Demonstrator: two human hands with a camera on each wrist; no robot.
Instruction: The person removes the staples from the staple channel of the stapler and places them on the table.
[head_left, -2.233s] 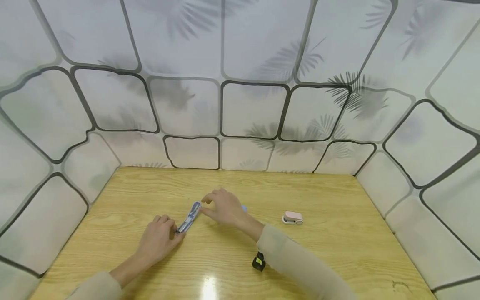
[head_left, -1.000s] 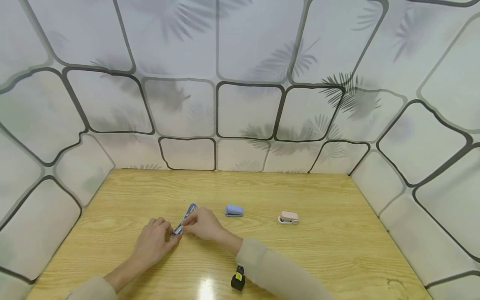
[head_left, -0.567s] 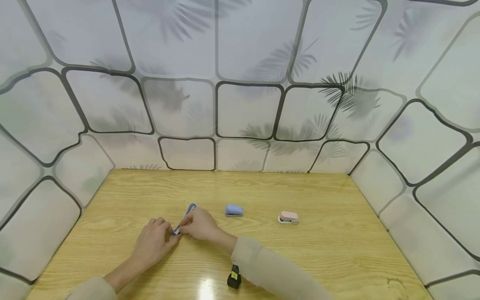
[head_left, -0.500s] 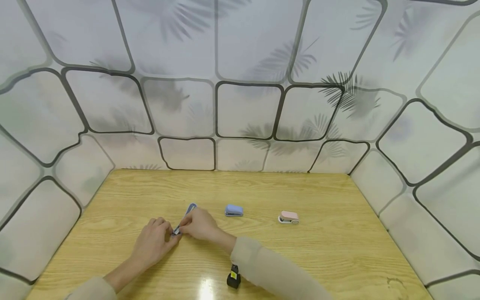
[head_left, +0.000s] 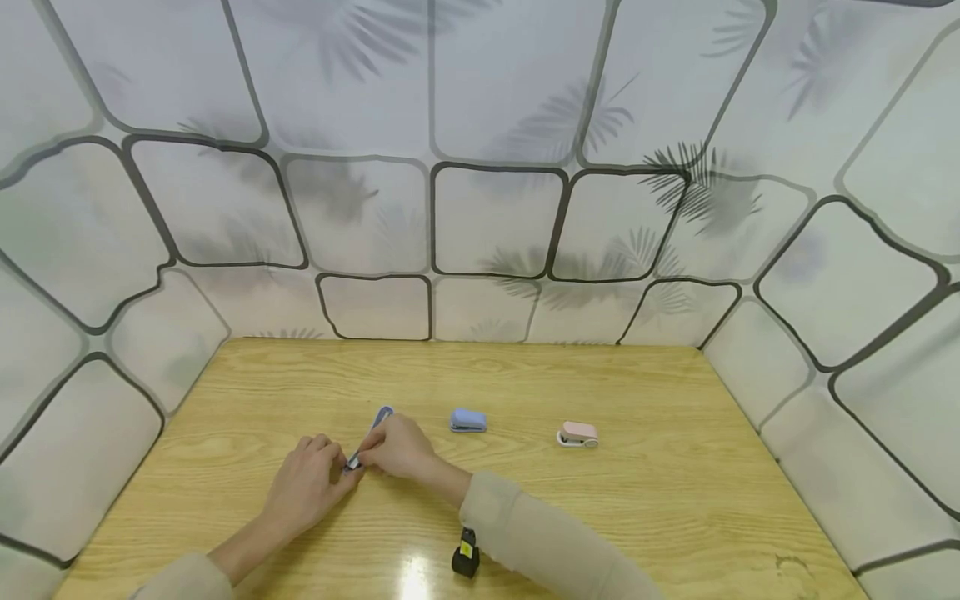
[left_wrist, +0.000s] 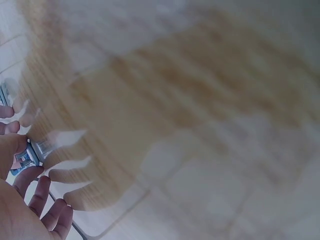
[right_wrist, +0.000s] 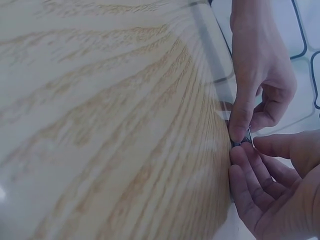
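Note:
A slim blue-and-silver stapler, seemingly opened out lengthwise, slants on the wooden table between the hands. At its near end, my left hand grips it between thumb and fingers. My right hand pinches at the lower part and covers its middle. Whether a small piece sits between the right fingertips I cannot tell. In the left wrist view, metal and blue parts of the stapler show at the left thumb and fingers. The right wrist view has both hands' fingertips meeting at the stapler, mostly hidden.
A small blue stapler stands right of the right hand. Farther right is a pink-and-white stapler. A black device with a yellow mark is at the right sleeve. Patterned fabric walls rise behind and beside the wooden table.
My right hand has come down from the stapler's far end to its near part and then stayed almost still. The blue stapler came into full sight. My left hand holds its place.

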